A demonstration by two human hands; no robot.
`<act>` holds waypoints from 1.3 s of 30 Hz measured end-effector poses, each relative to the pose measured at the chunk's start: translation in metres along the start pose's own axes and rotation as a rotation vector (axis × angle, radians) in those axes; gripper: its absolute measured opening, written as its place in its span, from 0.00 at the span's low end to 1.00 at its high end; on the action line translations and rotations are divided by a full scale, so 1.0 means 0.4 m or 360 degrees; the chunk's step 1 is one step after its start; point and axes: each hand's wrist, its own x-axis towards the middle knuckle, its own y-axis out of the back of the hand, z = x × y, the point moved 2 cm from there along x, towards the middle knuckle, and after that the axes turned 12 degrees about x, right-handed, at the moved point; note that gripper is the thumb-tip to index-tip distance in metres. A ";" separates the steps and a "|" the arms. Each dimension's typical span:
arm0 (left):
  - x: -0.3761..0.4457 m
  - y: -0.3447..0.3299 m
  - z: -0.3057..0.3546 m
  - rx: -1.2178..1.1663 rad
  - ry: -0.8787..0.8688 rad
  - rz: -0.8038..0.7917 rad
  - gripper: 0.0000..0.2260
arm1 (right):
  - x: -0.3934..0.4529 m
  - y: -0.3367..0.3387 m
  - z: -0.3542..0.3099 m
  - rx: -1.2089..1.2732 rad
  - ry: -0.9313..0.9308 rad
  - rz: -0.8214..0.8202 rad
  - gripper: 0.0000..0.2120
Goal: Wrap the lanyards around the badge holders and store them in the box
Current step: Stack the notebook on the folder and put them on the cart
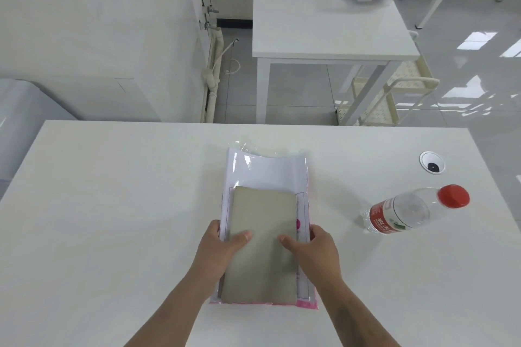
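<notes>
Badge holders and lanyards do not show as such in the head view; one clear plastic packet point(265, 175) with a pink bottom strip lies near the tabletop's point(112, 205) front edge, at its middle, and may hold them. One grey-green flat box point(263, 245) rests on the packet. The left hand point(222, 245) grips the stack's left edge, thumb on the box; the right hand point(313, 248) grips the right edge likewise. The box looks stiff and light, best held by its long sides; the packet is likely thin, floppy and slippery. One bottle point(414, 210) lies near the right edge.
</notes>
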 end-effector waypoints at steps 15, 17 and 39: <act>-0.107 0.052 0.040 -0.0164 -0.0419 -0.0339 0.23 | -0.104 0.145 -0.081 0.0526 0.0421 -0.0400 0.17; -0.124 0.056 0.045 -0.0103 -0.0488 -0.0322 0.21 | -0.117 0.152 -0.075 0.0476 0.0499 -0.0404 0.18; -0.179 0.073 0.055 0.0054 -0.0419 -0.0354 0.15 | -0.156 0.183 -0.077 0.0353 0.0430 -0.0599 0.13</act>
